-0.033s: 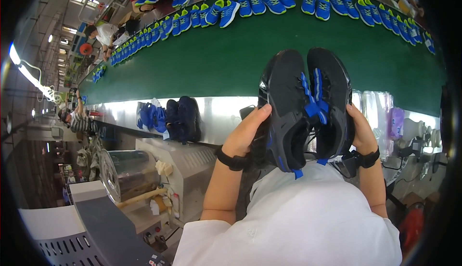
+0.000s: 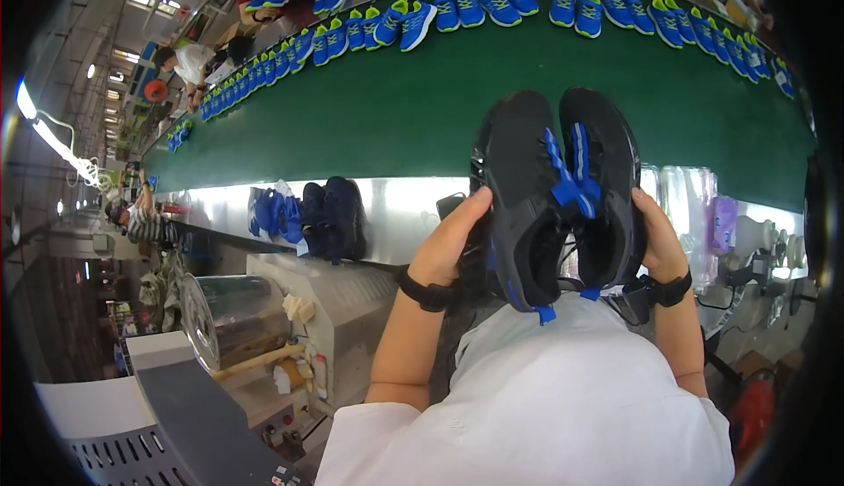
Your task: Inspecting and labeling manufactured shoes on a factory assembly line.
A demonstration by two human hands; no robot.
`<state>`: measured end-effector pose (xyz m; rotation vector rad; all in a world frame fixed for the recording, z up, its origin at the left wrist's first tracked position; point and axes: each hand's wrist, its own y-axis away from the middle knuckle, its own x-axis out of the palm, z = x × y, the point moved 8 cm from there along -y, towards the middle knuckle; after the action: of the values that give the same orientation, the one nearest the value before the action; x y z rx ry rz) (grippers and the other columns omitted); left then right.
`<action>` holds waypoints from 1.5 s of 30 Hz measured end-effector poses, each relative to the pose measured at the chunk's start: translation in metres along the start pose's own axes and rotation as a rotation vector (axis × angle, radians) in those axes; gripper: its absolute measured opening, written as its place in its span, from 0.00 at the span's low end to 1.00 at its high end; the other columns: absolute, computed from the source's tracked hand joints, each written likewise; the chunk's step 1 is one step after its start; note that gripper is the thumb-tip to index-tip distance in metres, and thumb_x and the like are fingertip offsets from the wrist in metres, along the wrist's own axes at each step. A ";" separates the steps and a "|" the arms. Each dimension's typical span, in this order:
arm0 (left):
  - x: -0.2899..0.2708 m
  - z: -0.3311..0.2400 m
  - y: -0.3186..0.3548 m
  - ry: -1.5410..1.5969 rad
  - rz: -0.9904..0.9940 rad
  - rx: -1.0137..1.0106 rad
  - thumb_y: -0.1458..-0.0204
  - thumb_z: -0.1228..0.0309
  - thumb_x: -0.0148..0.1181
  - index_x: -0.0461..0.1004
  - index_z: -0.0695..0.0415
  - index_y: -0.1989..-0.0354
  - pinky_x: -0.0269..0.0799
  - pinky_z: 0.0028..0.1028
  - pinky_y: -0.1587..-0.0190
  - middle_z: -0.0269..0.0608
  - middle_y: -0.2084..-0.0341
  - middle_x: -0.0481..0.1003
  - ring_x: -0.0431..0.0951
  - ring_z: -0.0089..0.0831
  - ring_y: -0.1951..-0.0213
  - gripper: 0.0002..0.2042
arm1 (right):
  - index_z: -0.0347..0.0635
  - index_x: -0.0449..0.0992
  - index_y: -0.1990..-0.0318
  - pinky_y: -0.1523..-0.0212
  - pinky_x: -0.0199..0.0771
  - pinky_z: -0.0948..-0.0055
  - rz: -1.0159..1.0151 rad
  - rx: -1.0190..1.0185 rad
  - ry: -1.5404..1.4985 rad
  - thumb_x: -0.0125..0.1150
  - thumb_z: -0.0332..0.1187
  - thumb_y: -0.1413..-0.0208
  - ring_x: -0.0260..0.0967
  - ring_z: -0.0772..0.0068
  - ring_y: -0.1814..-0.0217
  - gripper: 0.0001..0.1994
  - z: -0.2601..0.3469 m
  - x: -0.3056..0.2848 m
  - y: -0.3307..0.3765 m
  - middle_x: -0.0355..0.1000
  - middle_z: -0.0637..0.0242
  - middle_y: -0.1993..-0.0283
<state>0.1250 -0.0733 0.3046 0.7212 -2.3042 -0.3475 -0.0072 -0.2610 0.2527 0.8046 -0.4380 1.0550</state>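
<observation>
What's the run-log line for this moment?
left hand: holds left black sneaker | right hand: holds right black sneaker | green belt: blue sneakers along far edge

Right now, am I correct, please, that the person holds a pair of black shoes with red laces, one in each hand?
Not quite: the head view shows that the laces are blue, not red. The left hand does hold one black shoe and the right hand the other black shoe.
</observation>
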 end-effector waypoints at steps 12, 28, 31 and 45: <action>0.015 0.063 -0.037 0.887 0.063 -0.076 0.45 0.44 0.41 0.58 0.63 0.42 0.60 0.47 0.41 0.63 0.47 0.63 0.63 0.56 0.44 0.34 | 0.36 0.65 0.46 0.53 0.77 0.57 -0.033 0.186 -0.515 0.38 0.45 0.36 0.73 0.53 0.53 0.22 -0.023 0.046 -0.008 0.70 0.50 0.51; 0.013 0.068 -0.034 0.862 -0.021 -0.101 0.44 0.44 0.39 0.60 0.57 0.42 0.61 0.48 0.43 0.54 0.49 0.66 0.66 0.51 0.46 0.31 | 0.32 0.61 0.44 0.56 0.79 0.56 -0.020 0.280 -0.588 0.36 0.47 0.37 0.69 0.46 0.49 0.26 -0.035 0.042 -0.008 0.66 0.43 0.49; 0.012 0.072 -0.035 0.871 0.016 -0.116 0.47 0.43 0.42 0.60 0.61 0.42 0.58 0.50 0.41 0.61 0.48 0.65 0.64 0.56 0.45 0.34 | 0.34 0.63 0.44 0.56 0.79 0.58 0.005 0.280 -0.545 0.38 0.47 0.37 0.71 0.50 0.50 0.25 -0.039 0.037 -0.009 0.69 0.46 0.51; 0.013 0.075 -0.021 0.759 0.007 -0.169 0.49 0.41 0.42 0.66 0.49 0.44 0.54 0.52 0.44 0.49 0.48 0.68 0.65 0.47 0.47 0.31 | 0.44 0.65 0.43 0.53 0.75 0.56 -0.026 0.297 -0.341 0.35 0.50 0.37 0.73 0.57 0.52 0.24 -0.046 0.035 -0.005 0.71 0.56 0.51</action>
<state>0.0743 -0.0944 0.2485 0.6198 -1.5405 -0.2100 0.0102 -0.2062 0.2443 1.2613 -0.5645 0.9721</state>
